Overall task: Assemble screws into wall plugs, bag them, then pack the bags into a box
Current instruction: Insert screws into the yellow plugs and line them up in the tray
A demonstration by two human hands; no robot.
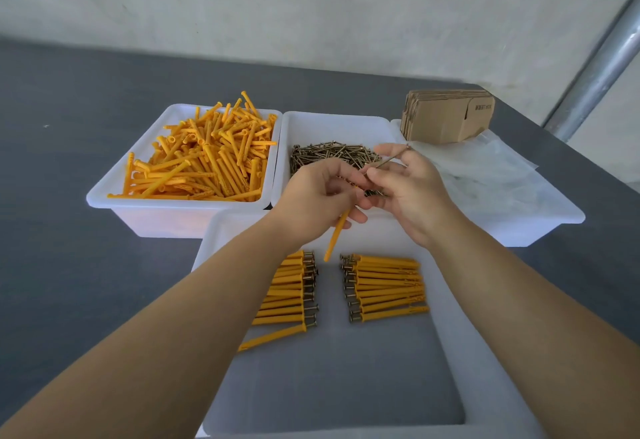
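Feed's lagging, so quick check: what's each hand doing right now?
Left hand: closed on an orange wall plug.
Right hand: pinching a screw, with its tip toward the plug.

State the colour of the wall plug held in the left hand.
Orange-yellow: the wall plug gripped by the left hand shows best in the head view.

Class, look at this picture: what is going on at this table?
A person is fitting a screw, held in the right hand, into a yellow wall plug gripped by the left hand. Two rows of assembled plugs lie in the near tray. Bins of loose plugs and screws sit behind.
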